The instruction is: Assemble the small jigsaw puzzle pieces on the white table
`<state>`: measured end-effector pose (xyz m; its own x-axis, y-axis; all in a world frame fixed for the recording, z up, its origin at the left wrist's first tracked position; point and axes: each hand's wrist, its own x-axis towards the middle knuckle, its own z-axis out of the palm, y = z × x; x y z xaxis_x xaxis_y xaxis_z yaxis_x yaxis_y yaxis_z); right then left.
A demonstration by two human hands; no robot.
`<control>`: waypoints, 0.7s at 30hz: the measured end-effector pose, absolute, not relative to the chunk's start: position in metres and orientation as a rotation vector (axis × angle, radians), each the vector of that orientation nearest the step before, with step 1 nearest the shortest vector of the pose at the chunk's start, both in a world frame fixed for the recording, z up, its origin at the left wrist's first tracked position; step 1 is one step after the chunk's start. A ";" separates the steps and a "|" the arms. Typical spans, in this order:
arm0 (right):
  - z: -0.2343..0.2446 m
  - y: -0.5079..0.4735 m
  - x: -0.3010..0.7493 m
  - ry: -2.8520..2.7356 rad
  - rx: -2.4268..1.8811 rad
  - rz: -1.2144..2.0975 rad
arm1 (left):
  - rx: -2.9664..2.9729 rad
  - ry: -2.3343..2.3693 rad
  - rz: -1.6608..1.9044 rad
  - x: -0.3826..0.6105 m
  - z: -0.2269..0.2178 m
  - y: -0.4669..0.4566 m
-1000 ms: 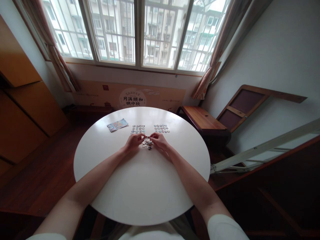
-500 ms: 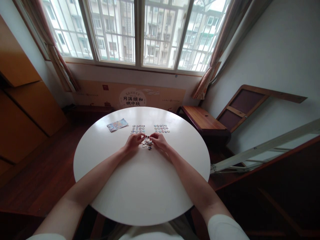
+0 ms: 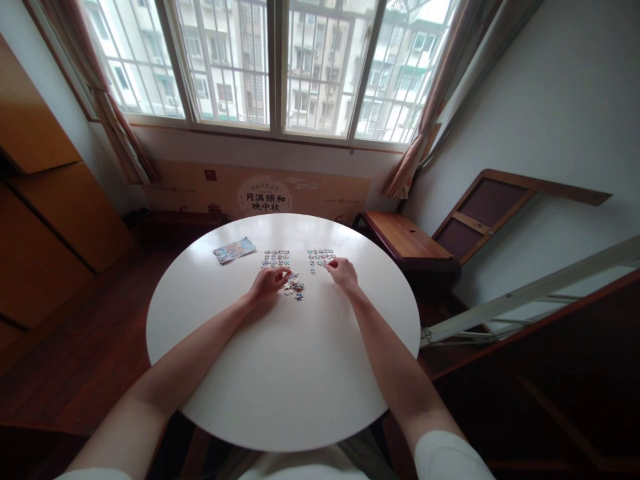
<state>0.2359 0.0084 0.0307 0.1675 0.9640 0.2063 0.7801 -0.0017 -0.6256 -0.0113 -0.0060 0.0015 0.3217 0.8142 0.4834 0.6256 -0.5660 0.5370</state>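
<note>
Small puzzle pieces lie on a round white table (image 3: 280, 373). A loose pile of puzzle pieces (image 3: 295, 287) sits in the middle, with neat rows of pieces behind it: a left block (image 3: 277, 255) and a right block (image 3: 320, 254). My left hand (image 3: 269, 283) rests at the pile's left edge, thumb and index finger curled together; whatever is between them is too small to make out. Over the near right corner of the right block, my right hand (image 3: 344, 273) pinches a puzzle piece, mostly hidden by the fingertips, and covers part of the lower row.
A colourful picture sheet (image 3: 235, 250) lies at the table's back left. Beyond the table stand a wooden bench (image 3: 407, 237) at the right and a printed panel (image 3: 325, 190) under the window. A pale metal ladder-like frame (image 3: 530, 293) leans at the right.
My right hand has moved from the pile to the right, up to the right block of pieces. My left hand has stayed beside the pile.
</note>
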 end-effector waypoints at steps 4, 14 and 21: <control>0.029 0.004 0.232 -1.690 -1.922 0.385 | 2.340 1.318 1.077 -0.011 0.001 -0.006; 0.030 0.001 0.232 -1.731 -1.989 0.413 | 2.342 1.321 1.059 -0.011 0.004 -0.008; 0.022 0.002 0.226 -1.796 -1.894 0.314 | 2.325 1.337 1.047 -0.010 0.007 -0.010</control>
